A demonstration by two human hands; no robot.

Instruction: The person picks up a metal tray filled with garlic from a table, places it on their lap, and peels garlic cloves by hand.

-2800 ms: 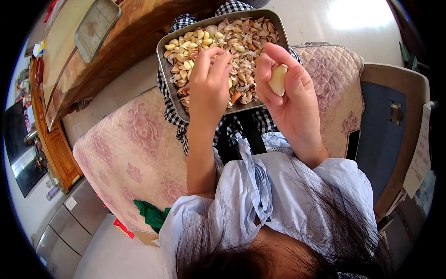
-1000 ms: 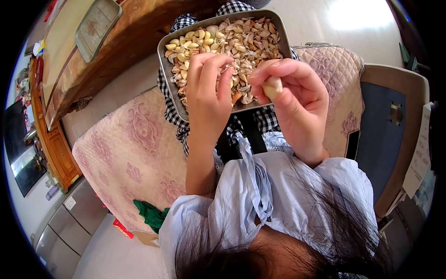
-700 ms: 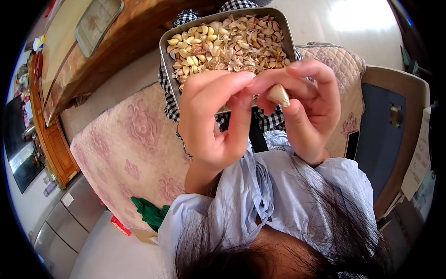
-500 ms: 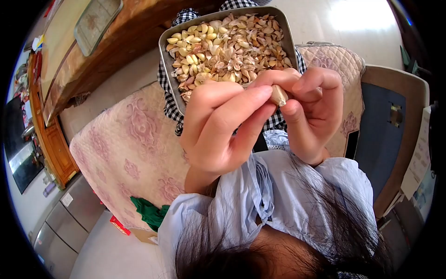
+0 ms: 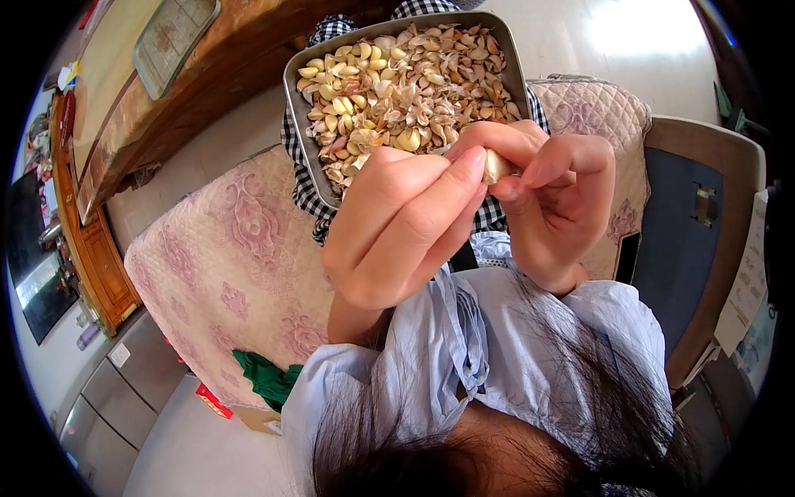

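A single garlic clove [image 5: 494, 167] is pinched between my two hands, just in front of a tray's near edge. My left hand [image 5: 397, 224] is closed, thumb and fingertips on the clove's left side. From the right, the curled fingers and thumb of my right hand [image 5: 563, 195] grip the same clove. Behind them the metal tray [image 5: 291, 91] rests on black-and-white checked cloth. Peeled, pale yellow garlic cloves [image 5: 338, 70] lie mostly in its left part. Unpeeled cloves and loose skins [image 5: 464, 70] fill the middle and right. My hands cover the tray's near right portion.
A quilted, flower-patterned cover [image 5: 224, 240] lies beneath the tray and to both sides. A wooden table [image 5: 116, 124] with a shallow tray [image 5: 172, 45] on it stands at upper left. A green cloth [image 5: 265, 379] lies lower left, and a blue padded panel [image 5: 683, 232] is at right.
The clove has turned in my fingers and more of its pale surface shows. My right thumb has moved up closer against it. The tray stays put.
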